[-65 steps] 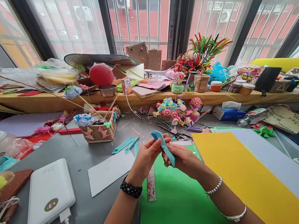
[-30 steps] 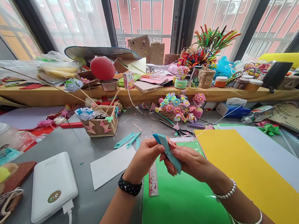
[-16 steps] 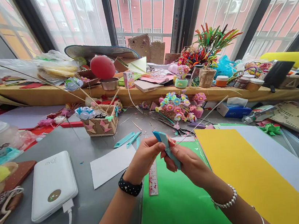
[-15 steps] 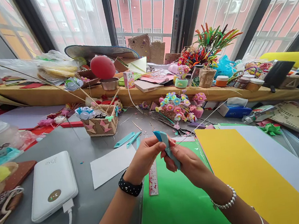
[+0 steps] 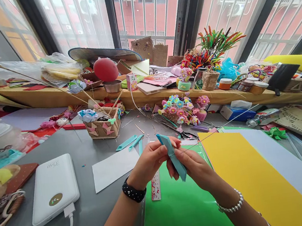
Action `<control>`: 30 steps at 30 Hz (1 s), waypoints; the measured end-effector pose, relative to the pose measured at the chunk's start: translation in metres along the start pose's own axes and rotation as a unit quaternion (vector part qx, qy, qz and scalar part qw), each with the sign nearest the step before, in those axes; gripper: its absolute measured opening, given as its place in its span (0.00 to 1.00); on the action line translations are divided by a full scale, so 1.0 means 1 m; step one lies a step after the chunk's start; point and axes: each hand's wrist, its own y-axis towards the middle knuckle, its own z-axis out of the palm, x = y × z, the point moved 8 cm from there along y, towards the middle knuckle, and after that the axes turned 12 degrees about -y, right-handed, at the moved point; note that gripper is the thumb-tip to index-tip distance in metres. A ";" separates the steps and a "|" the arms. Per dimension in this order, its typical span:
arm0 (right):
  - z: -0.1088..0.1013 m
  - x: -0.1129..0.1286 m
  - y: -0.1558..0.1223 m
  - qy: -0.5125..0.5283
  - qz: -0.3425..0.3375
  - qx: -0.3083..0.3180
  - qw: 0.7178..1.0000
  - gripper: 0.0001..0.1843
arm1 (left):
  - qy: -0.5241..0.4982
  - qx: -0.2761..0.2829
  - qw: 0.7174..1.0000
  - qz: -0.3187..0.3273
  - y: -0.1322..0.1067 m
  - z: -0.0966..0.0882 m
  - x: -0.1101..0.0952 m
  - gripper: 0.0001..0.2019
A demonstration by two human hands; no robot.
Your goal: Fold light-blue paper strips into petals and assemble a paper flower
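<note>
Above the green sheet [image 5: 186, 208], my left hand [image 5: 153, 159] pinches a folded light-blue paper strip [image 5: 178, 164] between thumb and fingers. The strip stands tilted, pointed at both ends. My right hand [image 5: 196, 166] is closed beside it, thumb and fingertips gripping a thin wire [image 5: 227, 122] close to the strip's middle. The wire's long free end reaches up to the right. Around the strip's middle the wire appears looped, though fingers partly hide this. More folded blue strips [image 5: 126, 143] lie beyond my left hand, by a white paper [image 5: 114, 170].
A white power bank [image 5: 53, 188] with a cable lies at the left. A small ruler [image 5: 155, 188] rests on the green sheet, beside a yellow sheet [image 5: 248, 174]. A decorated box [image 5: 104, 128], pliers [image 5: 187, 134] and pipe-cleaner flowers [image 5: 179, 105] stand towards the cluttered shelf.
The blue strip has turned and shows more of its lower end. My right hand has shifted slightly down and right, and the wire's free end points farther right.
</note>
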 end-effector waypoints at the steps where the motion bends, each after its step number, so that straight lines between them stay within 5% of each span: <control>1: -0.001 0.000 0.000 -0.018 0.001 -0.008 1.000 0.23 | 0.000 0.002 1.000 -0.001 0.000 0.000 0.001 0.14; 10: -0.008 -0.007 -0.001 -0.028 0.012 -0.064 0.998 0.19 | 0.005 -0.015 1.000 0.015 0.003 -0.003 0.000 0.14; 30: -0.011 0.003 0.000 -0.095 -0.010 -0.079 0.992 0.19 | -0.020 -0.019 0.999 0.027 0.001 0.002 0.000 0.13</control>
